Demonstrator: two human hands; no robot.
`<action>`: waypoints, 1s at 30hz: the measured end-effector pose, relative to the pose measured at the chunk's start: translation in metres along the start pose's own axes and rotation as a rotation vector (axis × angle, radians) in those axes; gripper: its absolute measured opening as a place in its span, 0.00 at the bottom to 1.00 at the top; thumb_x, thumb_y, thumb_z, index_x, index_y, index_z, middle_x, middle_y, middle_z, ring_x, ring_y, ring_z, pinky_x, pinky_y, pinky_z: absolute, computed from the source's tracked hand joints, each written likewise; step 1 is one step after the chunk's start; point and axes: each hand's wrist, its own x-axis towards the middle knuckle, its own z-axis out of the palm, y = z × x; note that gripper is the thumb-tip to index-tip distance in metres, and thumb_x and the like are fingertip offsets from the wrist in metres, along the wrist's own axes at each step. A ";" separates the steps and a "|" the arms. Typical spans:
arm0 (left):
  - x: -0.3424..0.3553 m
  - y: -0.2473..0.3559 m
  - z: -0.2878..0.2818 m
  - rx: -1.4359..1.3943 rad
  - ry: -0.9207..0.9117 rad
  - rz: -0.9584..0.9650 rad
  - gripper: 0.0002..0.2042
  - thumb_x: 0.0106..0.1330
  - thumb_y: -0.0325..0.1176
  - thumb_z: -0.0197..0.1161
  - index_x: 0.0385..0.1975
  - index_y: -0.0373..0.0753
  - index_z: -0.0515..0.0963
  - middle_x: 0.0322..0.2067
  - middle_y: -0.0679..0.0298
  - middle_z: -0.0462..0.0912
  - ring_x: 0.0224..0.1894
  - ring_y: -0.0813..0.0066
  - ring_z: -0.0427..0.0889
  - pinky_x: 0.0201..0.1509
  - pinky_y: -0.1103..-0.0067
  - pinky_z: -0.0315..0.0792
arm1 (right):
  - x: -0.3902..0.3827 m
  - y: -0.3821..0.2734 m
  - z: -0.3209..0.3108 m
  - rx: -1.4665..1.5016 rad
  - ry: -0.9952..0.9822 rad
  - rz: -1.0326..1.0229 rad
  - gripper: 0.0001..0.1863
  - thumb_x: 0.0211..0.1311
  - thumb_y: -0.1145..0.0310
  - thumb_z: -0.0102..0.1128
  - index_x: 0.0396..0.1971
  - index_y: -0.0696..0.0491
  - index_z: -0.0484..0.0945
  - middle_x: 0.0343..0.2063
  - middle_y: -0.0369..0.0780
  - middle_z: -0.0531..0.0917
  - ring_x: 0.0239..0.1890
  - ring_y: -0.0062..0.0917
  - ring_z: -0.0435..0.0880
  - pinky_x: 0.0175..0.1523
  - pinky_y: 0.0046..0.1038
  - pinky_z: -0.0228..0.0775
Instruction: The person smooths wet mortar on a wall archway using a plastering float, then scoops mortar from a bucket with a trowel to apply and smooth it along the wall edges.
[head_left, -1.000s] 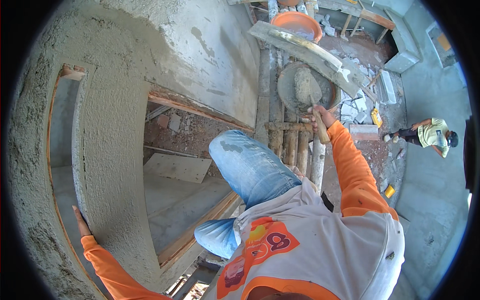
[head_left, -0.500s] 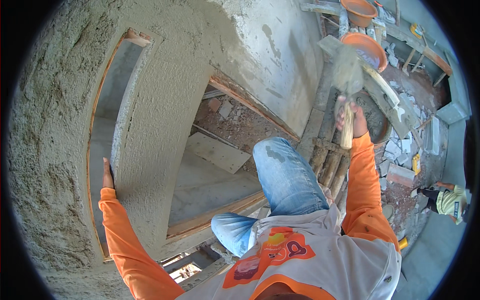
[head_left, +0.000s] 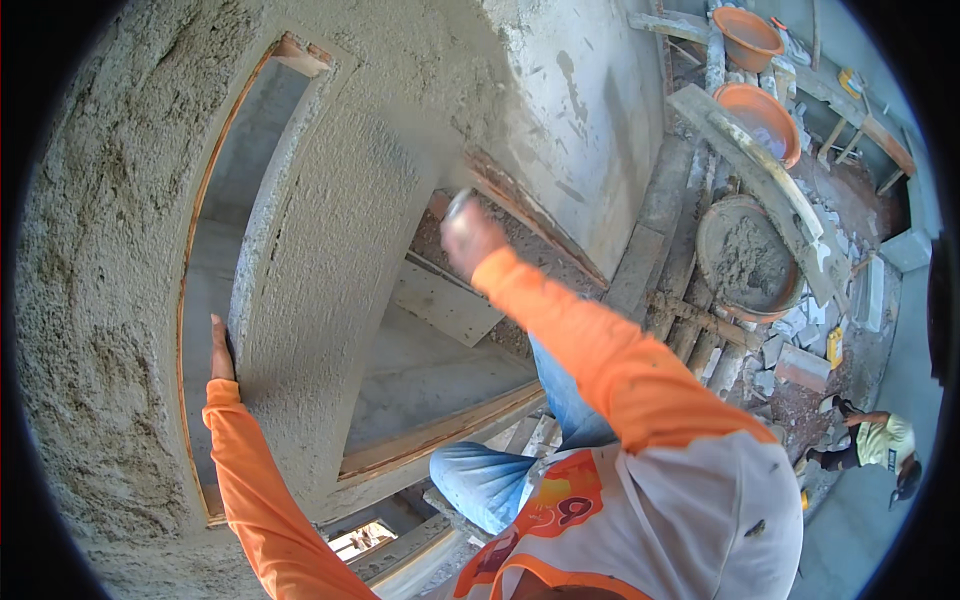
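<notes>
My right hand (head_left: 474, 240) is curled tight round a tool (head_left: 460, 203) too blurred to make out, before the wide opening (head_left: 540, 222), near its rough upper edge. My left hand (head_left: 221, 350) lies straight-fingered, gripping nothing I can see, along the plastered strip (head_left: 300, 260), with the narrow opening (head_left: 228, 225) beside it. My right arm stretches across; the mortar basin (head_left: 757, 315) sits well apart to the right.

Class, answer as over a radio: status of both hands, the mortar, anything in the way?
Left hand at edge of pillar. Right hand blurred, gripping a tool near frame. Mortar in tub; board overlaps its rim in view.
</notes>
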 end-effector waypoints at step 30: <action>0.014 0.002 0.005 0.040 -0.020 0.207 0.41 0.61 0.63 0.38 0.63 0.33 0.45 0.65 0.60 0.47 0.67 0.69 0.45 0.67 0.79 0.36 | -0.160 0.140 -0.419 0.771 0.123 0.907 0.18 0.55 0.48 0.57 0.31 0.48 0.68 0.17 0.31 0.67 0.14 0.18 0.66 0.19 0.24 0.64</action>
